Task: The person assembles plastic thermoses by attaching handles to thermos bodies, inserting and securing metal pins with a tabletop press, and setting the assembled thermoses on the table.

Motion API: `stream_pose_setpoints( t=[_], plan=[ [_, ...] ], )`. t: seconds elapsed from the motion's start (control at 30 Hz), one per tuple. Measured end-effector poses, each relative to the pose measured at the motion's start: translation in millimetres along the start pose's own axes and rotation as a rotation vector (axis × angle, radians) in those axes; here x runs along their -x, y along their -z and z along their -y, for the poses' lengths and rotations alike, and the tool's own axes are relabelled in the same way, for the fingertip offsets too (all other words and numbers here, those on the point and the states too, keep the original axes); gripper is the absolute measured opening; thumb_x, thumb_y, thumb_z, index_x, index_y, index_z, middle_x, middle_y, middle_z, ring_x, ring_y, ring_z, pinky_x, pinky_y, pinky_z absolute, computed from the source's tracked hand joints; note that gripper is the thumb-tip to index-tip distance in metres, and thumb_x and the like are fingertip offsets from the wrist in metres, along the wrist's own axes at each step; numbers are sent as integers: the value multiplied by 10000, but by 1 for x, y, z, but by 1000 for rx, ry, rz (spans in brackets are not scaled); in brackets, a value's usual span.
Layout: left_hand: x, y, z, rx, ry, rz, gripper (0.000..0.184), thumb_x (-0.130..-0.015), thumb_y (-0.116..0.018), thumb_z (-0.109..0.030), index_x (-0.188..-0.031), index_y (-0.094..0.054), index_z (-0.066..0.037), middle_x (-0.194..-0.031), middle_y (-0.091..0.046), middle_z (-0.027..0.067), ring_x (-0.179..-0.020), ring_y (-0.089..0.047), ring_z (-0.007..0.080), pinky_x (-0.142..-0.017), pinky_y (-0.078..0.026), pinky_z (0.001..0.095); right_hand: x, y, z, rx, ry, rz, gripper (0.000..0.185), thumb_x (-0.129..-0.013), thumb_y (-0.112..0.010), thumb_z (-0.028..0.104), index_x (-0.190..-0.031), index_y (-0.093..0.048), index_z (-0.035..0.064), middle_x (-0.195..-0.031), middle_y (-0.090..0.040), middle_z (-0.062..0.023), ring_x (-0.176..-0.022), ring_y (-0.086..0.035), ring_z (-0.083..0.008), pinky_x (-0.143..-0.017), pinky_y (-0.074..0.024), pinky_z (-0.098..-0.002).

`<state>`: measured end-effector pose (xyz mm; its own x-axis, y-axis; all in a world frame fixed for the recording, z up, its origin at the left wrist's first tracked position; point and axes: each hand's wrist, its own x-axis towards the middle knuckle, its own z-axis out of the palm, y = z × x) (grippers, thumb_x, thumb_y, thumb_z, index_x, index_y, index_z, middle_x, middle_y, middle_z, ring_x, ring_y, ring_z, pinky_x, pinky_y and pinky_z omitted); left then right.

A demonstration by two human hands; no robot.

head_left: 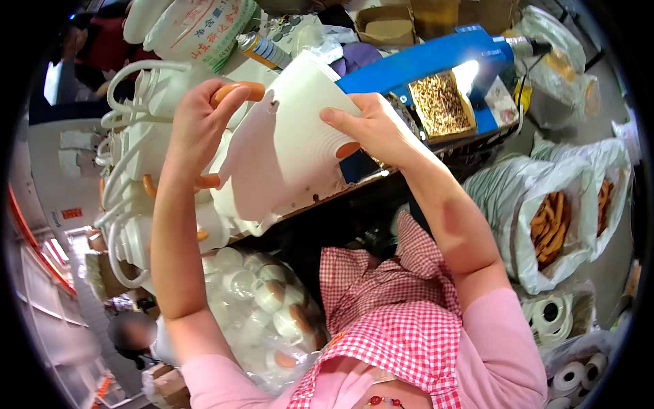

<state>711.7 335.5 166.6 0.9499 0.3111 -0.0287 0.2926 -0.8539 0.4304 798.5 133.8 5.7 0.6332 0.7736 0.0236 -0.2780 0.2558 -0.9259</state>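
Note:
A large white plastic vessel (286, 129) lies tilted in front of me, with a ribbed round end and a brown disc (347, 150) low on its right. My right hand (371, 129) grips its right side, thumb on top and fingers hidden behind. A curved brown plastic handle (245, 91) is held in my closed left hand (201, 119), its free end close to the vessel's upper left, near a small fitting (273, 104). Whether handle and vessel touch, I cannot tell. Another brown piece (208, 181) shows behind my left forearm.
Several white vessels with curved tubes (129, 163) are stacked left. A blue machine (429, 61) with a lit tray of small brass-coloured parts (441, 102) stands right. Sacks of brown handles (550, 228) are at far right; a clear bag of white-and-brown pieces (266, 307) sits below. A spray can (264, 51) lies behind.

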Motion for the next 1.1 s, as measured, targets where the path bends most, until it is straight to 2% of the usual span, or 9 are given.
stream_pose_setpoints(
  t=[0.03, 0.07, 0.17, 0.33, 0.43, 0.6, 0.93, 1.0, 1.1],
  plan=[
    [3, 0, -2, 41, 39, -24, 287, -993, -643, -304, -933, -668, -25, -660, -516, -74, -549, -439, 13, -481, -346, 196, -1, 0, -4, 15, 5, 3, 412, -953, -665, 339, -1140, -706, -26, -979, -731, -109, -742, -699, -169, -575, -583, -297],
    [3, -4, 1, 70, 5, -48, 275, -996, -646, -313, -905, -654, -54, -622, -457, -95, -506, -371, -13, -435, -266, 187, -1, 0, -5, 48, 19, -16, 428, -947, -662, 359, -1116, -713, -31, -926, -731, -110, -649, -688, -164, -568, -567, -289],
    [7, -3, -2, 86, 19, 46, 284, -996, -648, -306, -889, -639, -43, -616, -456, -94, -510, -374, -8, -441, -270, 194, -2, 2, -1, 87, -14, -16, 443, -941, -659, 381, -1107, -714, -25, -889, -729, -114, -585, -681, -164, -577, -558, -290],
    [8, -8, -6, 67, 30, 38, 288, -999, -647, -307, -898, -649, -38, -613, -453, -93, -512, -370, -11, -445, -265, 190, -6, 4, -6, 116, -3, -9, 433, -937, -657, 388, -1079, -718, -16, -849, -721, -113, -573, -692, -170, -600, -558, -298],
    [10, -12, -13, 20, 30, 19, 291, -999, -650, -309, -918, -655, -30, -620, -441, -97, -532, -359, -2, -465, -270, 198, -2, 4, 2, 114, -17, -7, 435, -937, -658, 385, -1070, -713, -25, -827, -715, -110, -580, -697, -172, -607, -558, -300],
    [11, -11, -23, -230, -76, 2, 305, -989, -660, -294, -912, -635, 0, -620, -440, -29, -585, -368, 63, -509, -310, 258, -7, 4, -6, 92, 4, -6, 445, -936, -661, 387, -1067, -708, -35, -818, -711, -111, -583, -698, -171, -609, -556, -299],
    [13, -15, -28, -321, -68, -19, 314, -977, -670, -294, -889, -628, 3, -581, -454, 15, -544, -385, 107, -503, -343, 292, -3, 3, -2, 123, 1, -20, 438, -940, -657, 398, -1047, -722, -21, -792, -708, -113, -568, -682, -153, -582, -542, -295],
    [14, -15, -32, -359, -48, -28, 300, -939, -715, -289, -890, -642, -3, -619, -596, 115, -511, -519, 202, -520, -422, 344, -3, 3, -1, 137, 3, -16, 437, -941, -656, 397, -1047, -722, -22, -791, -707, -113, -565, -679, -152, -578, -539, -292],
    [14, -16, -31, -361, -56, -35, 310, -936, -715, -300, -887, -640, -4, -624, -604, 122, -518, -541, 221, -527, -430, 351, -2, 2, -1, 124, 1, -24, 442, -937, -661, 402, -1048, -720, -22, -789, -706, -111, -566, -679, -154, -564, -533, -288]
  ],
)
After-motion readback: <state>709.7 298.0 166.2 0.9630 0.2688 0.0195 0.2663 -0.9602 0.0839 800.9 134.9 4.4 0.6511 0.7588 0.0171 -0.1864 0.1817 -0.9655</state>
